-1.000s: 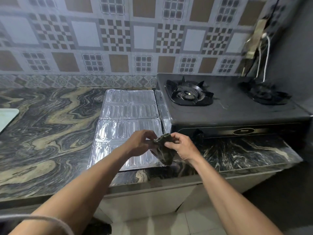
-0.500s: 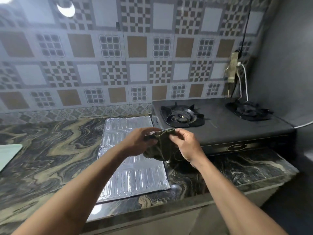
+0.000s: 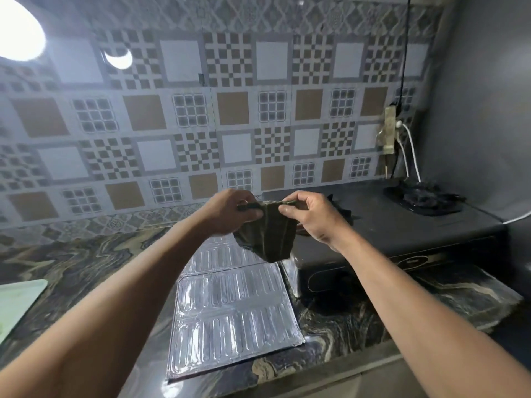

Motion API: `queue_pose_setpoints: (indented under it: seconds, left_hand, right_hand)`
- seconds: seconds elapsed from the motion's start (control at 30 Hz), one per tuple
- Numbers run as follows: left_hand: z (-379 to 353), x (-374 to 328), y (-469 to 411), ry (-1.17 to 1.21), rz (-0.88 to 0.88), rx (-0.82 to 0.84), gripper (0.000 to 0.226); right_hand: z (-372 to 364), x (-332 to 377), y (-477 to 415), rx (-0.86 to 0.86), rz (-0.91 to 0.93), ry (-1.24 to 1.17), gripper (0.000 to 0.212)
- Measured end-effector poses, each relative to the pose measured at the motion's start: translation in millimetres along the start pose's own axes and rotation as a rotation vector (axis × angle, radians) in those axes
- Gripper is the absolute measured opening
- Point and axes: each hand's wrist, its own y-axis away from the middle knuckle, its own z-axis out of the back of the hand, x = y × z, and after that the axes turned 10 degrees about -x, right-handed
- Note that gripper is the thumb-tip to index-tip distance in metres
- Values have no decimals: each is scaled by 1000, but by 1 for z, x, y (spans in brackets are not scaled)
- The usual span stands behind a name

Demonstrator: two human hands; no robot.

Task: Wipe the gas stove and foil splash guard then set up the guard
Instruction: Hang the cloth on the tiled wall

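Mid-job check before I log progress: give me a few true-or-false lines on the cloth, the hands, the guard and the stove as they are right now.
1. The left hand and the right hand both pinch the cloth by its top edge. True.
2. The guard stands upright beside the stove. False: it lies flat on the counter, left of the stove.
3. The cloth rests on the stove top. False: it hangs in the air from the hands.
4. White cables hang from the wall socket behind the stove. True.
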Motion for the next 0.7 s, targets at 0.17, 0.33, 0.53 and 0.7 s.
queue_pose_setpoints:
  seconds: [0.17, 0.33, 0.53, 0.7]
  left_hand:
    - [37, 11, -30, 82, 61, -44, 6]
    - [68, 33, -69, 163, 113, -159, 7]
    - [92, 65, -125, 256, 144, -262, 9]
    - [111, 94, -176, 205, 88, -298, 21]
  right_hand:
    - [-9, 19, -48, 2, 24, -27, 2]
    - [-26, 41, -110, 34, 139, -43, 8]
    - [-44, 59, -193, 152, 261, -82, 16]
    - [-57, 59, -267, 267, 328, -32, 28]
